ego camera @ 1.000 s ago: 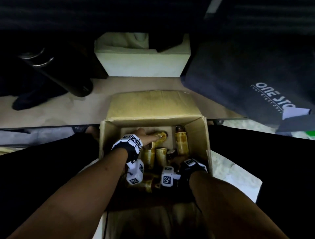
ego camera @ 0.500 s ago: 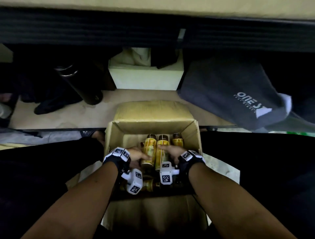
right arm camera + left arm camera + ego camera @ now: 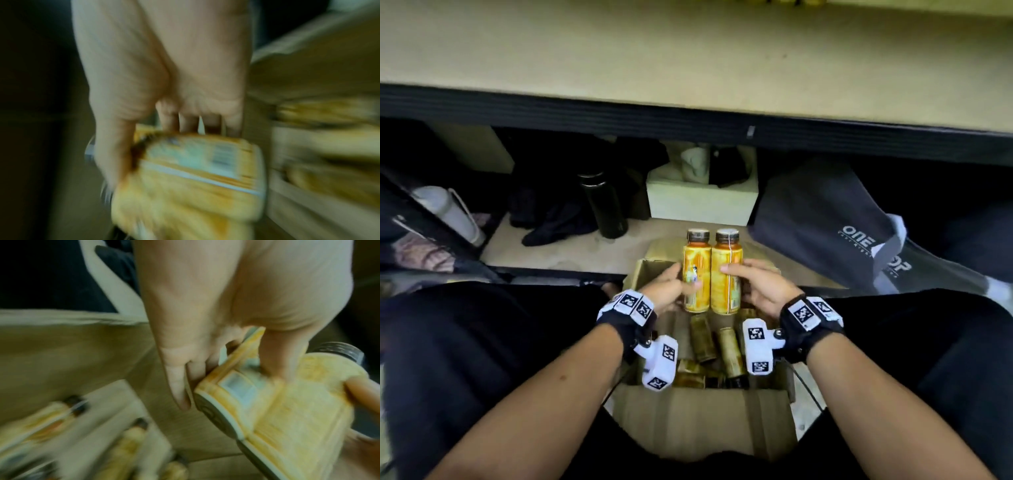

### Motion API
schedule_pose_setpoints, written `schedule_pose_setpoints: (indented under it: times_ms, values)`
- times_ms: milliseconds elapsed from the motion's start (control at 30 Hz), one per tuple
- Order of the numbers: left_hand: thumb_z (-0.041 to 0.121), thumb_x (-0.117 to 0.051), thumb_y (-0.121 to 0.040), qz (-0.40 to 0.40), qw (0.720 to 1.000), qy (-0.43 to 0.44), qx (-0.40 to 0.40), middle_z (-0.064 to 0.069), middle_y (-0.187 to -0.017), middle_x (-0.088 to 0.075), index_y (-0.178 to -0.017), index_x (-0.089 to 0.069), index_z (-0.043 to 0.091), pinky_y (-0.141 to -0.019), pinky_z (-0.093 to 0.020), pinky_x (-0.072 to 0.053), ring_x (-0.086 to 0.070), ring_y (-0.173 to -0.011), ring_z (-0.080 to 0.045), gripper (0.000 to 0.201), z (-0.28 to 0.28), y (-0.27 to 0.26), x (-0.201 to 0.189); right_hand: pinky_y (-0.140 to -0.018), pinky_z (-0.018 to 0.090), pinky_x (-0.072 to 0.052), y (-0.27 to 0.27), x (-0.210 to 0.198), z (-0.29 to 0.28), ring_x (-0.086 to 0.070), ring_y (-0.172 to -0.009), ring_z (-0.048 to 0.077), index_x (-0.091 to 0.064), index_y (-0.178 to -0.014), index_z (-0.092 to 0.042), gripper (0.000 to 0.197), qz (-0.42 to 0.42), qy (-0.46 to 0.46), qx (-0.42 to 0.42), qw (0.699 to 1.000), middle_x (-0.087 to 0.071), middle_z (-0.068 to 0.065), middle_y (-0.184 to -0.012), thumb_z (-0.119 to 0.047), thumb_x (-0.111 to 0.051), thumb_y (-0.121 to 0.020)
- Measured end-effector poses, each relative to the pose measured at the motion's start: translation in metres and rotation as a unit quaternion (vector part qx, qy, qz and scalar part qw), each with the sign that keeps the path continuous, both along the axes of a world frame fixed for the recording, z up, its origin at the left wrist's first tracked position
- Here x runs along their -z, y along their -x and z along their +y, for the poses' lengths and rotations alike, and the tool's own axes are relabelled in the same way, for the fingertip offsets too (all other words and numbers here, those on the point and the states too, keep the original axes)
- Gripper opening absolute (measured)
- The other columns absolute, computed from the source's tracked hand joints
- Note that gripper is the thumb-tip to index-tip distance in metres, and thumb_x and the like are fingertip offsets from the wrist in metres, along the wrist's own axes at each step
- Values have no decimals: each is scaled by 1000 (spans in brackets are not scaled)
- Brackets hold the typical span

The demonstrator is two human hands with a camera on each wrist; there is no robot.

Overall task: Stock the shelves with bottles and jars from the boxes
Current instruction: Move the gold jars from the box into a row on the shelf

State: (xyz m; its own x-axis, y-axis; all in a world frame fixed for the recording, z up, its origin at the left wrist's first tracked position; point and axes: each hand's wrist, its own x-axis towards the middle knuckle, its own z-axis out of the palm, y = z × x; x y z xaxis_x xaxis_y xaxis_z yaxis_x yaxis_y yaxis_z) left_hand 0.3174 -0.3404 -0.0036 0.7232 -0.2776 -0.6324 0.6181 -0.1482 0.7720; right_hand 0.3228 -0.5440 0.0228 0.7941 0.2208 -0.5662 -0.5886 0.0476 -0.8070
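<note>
Two yellow-labelled bottles with dark caps are held upright side by side above an open cardboard box. My left hand grips the left bottle, its thumb across the label. My right hand grips the right bottle, thumb on the front, fingers behind. Several more bottles lie in the box below the hands, blurred in both wrist views.
A beige shelf board with a dark front edge spans the top. On the low shelf behind the box stand a black flask, a white box, dark clothing and a grey bag. My dark-trousered knees flank the box.
Both hands have lifted the two bottles up out of the box, from down among the others to above its far rim. The head view has tilted up, showing the upper shelf board.
</note>
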Motion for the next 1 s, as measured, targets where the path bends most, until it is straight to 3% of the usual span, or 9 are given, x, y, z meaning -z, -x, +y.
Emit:
schedule_pose_setpoints:
  times_ms: [100, 200, 300, 400, 500, 600, 700, 867, 1000]
  values:
    - [63, -75, -67, -121, 992, -9, -31, 14, -132, -59, -126, -50, 49, -108, -53, -36, -52, -126, -15, 65, 0, -8, -35, -88, 37, -56, -1, -49, 6, -70, -102, 23, -69, -112, -6, 28, -135, 32, 19, 990, -74, 9, -107, -13, -72, -85]
    - [47, -72, -76, -272, 961, -29, -35, 7, -125, -64, -131, -52, 28, -103, -49, -44, -58, -118, -12, 62, -1, -16, -98, -95, 46, -52, -2, -103, 5, -68, -107, 24, -69, -115, -9, 38, -239, 44, 11, 970, -73, 8, -111, -22, -78, -81]
    - [31, -73, -81, -387, 921, -30, -31, -1, -122, -65, -129, -52, 14, -100, -46, -48, -60, -115, -15, 55, -2, -24, -164, -94, 43, -53, -3, -156, 2, -68, -108, 23, -68, -115, -7, 35, -334, 39, 27, 941, -73, 8, -111, -17, -76, -83]
    - [18, -72, -85, -464, 884, -19, -49, -1, -120, -65, -125, -53, 14, -99, -43, -50, -62, -112, -14, 45, -7, -39, -218, -88, 36, -56, -9, -207, 2, -69, -104, 22, -68, -112, -3, 30, -409, 25, 58, 910, -74, 8, -108, -10, -73, -84]
    - [22, -74, -83, -520, 850, -46, -66, 4, -119, -65, -125, -51, 18, -98, -40, -50, -61, -111, -9, 48, -16, -58, -259, -88, 35, -57, -27, -243, 2, -70, -103, 22, -67, -111, -2, 29, -466, 22, 84, 880, -73, 10, -108, -8, -73, -83]
    - [25, -76, -79, -542, 831, -71, -102, 8, -115, -64, -120, -49, 23, -98, -44, -49, -60, -110, -10, 49, -27, -79, -274, -80, 27, -56, -51, -257, 1, -71, -99, 15, -68, -111, -3, 31, -491, 48, 100, 864, -75, 6, -104, -9, -75, -82]
    - [23, -76, -79, -525, 836, -91, -131, 10, -110, -63, -115, -48, 25, -98, -45, -48, -60, -107, -12, 46, -37, -95, -270, -77, 24, -54, -73, -254, -1, -72, -93, 11, -70, -107, -7, 28, -493, 83, 111, 859, -76, 1, -97, -12, -77, -81]
    - [20, -72, -84, -514, 846, -90, -106, 16, -105, -59, -114, -44, 26, -95, -35, -49, -58, -104, -8, 41, -41, -100, -268, -76, 19, -54, -87, -253, -10, -71, -93, 7, -68, -105, -15, 21, -497, 130, 67, 855, -75, -4, -99, -17, -73, -85]
    - [29, -76, -80, -507, 850, -129, -54, 11, -116, -59, -118, -42, 28, -98, -40, -48, -57, -114, -13, 51, -31, -103, -279, -90, 24, -53, -88, -267, -17, -66, -104, 4, -57, -126, -14, 53, -481, 190, 18, 856, -68, -5, -116, -29, -78, -80]
